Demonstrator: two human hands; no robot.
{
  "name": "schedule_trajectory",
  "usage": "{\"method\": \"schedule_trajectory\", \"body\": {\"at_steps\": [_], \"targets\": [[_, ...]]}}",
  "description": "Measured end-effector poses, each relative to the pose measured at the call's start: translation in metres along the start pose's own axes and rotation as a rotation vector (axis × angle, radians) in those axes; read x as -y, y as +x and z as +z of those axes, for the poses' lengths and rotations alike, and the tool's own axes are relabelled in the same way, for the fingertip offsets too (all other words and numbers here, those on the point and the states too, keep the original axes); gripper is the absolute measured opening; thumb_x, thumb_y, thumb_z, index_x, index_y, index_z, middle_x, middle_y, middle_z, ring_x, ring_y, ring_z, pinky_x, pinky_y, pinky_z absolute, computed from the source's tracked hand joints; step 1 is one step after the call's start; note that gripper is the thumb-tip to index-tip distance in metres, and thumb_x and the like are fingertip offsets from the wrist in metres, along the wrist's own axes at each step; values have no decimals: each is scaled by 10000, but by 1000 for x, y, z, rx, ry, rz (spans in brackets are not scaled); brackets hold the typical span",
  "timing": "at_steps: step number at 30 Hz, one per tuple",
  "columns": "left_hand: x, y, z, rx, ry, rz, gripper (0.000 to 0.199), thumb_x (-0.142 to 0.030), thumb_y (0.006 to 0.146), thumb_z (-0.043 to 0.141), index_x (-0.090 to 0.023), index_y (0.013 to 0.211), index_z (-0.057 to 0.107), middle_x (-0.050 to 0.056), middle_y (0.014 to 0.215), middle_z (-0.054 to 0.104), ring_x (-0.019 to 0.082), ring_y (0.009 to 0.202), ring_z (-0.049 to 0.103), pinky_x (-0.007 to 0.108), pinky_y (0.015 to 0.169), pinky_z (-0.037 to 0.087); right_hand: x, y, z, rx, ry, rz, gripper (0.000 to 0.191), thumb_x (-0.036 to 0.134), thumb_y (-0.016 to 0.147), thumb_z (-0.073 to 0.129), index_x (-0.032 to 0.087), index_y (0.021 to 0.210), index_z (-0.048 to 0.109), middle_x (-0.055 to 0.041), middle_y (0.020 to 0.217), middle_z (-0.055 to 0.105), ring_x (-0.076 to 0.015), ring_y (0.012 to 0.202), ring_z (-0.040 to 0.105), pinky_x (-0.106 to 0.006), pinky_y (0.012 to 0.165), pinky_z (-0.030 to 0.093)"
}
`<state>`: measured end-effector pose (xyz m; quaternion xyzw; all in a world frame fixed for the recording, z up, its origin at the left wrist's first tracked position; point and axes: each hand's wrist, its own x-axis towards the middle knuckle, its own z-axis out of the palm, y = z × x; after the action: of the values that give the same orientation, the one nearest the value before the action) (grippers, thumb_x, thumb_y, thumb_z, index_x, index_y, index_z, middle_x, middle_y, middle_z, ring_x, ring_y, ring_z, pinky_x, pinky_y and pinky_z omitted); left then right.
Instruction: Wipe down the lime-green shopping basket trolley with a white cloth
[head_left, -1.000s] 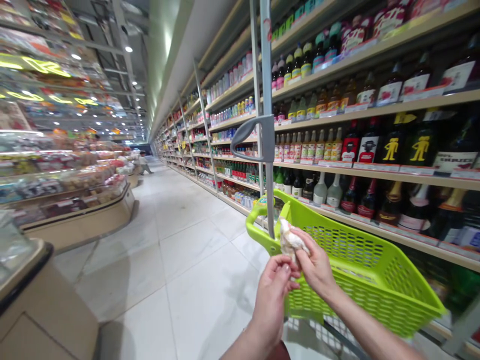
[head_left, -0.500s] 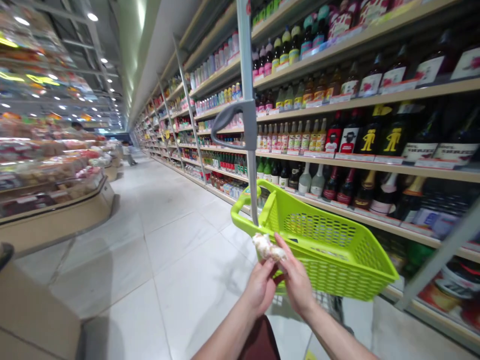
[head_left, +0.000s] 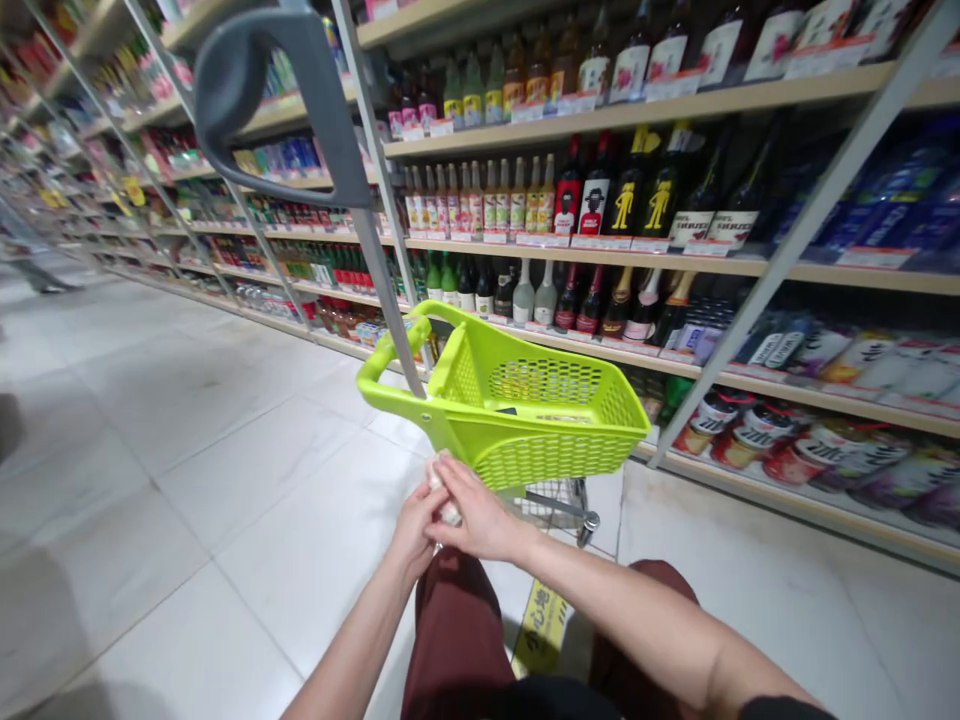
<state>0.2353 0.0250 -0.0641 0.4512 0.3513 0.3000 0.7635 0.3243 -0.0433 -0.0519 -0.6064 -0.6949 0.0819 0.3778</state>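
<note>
A small, pale, lumpy thing with brownish patches sits between my two hands, mostly hidden by the fingers; its kind I cannot make out. My left hand cups it from the left, fingers curled. From the right, my right hand lies over it with the fingers bent round it. Both hands are in front of my body, close to the near side of a lime-green shopping cart basket. The cart's green handle is beyond them to the left, touched by neither hand.
A grey looped holder on a pole rises beside the cart handle. Shelves of bottles run along the far side. A cart wheel rests on pale floor tiles. Between my legs is a yellow floor sign.
My view has swung right and down, bringing my legs into sight. My hands have drawn closer together, and the right hand now covers most of the pale thing.
</note>
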Motion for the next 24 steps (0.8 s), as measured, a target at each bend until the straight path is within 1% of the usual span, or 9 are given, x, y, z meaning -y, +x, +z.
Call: {"method": "schedule_trajectory", "body": {"at_steps": [2,4,7,10,12,15,17,20,24], "targets": [[-1,-4,-3,46,-32,-29,386,-234,551,660,-158,921,581,-11,759,639,114,667,581,214,608,438,-6,3,9,14,13,-1,757,375,684,638,97,1301,300,-187,1328,357,-234,1274,265,-382,1024,286],[-1,-6,-10,60,-39,-6,342,-235,578,624,-169,912,593,4,832,644,134,747,590,238,662,454,-11,5,16,29,-52,-40,716,335,683,654,133,1290,332,-170,1334,354,-235,1273,263,-391,1023,284],[0,-5,-24,81,-16,6,254,-250,613,556,-183,853,608,18,894,643,163,825,586,294,720,462,-15,8,20,27,-244,-138,512,214,782,552,182,1264,384,-122,1349,354,-201,1288,224,-384,1018,296],[1,5,-41,93,46,34,275,-265,630,524,-194,885,597,30,978,629,186,912,574,344,784,452,-19,22,15,20,-409,-280,353,189,871,421,202,1223,441,-74,1334,397,-176,1302,187,-384,1008,312],[0,17,-51,22,179,98,308,-276,624,533,-185,913,584,45,1011,619,200,948,565,363,818,438,-25,39,7,-2,-488,-368,330,187,890,384,208,1212,456,-52,1335,402,-177,1312,156,-414,1025,282],[3,40,-66,-162,498,223,322,-276,610,550,-158,908,579,77,1006,619,202,932,566,362,849,417,-43,67,-3,-41,-574,-451,348,138,891,353,192,1222,448,-47,1352,378,-189,1318,134,-452,1050,229],[9,53,-72,-212,672,282,326,-271,620,544,-157,925,575,84,1000,622,191,886,578,356,848,418,-61,74,-1,-6,-616,-497,347,115,883,354,171,1208,461,-55,1348,384,-199,1309,168,-458,1052,229],[27,60,-77,-191,815,273,331,-249,637,538,-162,955,566,83,1004,620,180,820,595,352,815,439,-92,57,15,122,-658,-538,317,101,869,380,138,1160,500,-76,1311,431,-199,1286,242,-443,1050,245],[54,55,-78,-106,914,184,314,-223,653,536,-143,955,565,99,1009,618,173,792,601,331,790,451,-120,15,43,293,-665,-474,251,113,850,437,110,1067,564,-98,1214,525,-187,1253,315,-400,1037,279]]}}
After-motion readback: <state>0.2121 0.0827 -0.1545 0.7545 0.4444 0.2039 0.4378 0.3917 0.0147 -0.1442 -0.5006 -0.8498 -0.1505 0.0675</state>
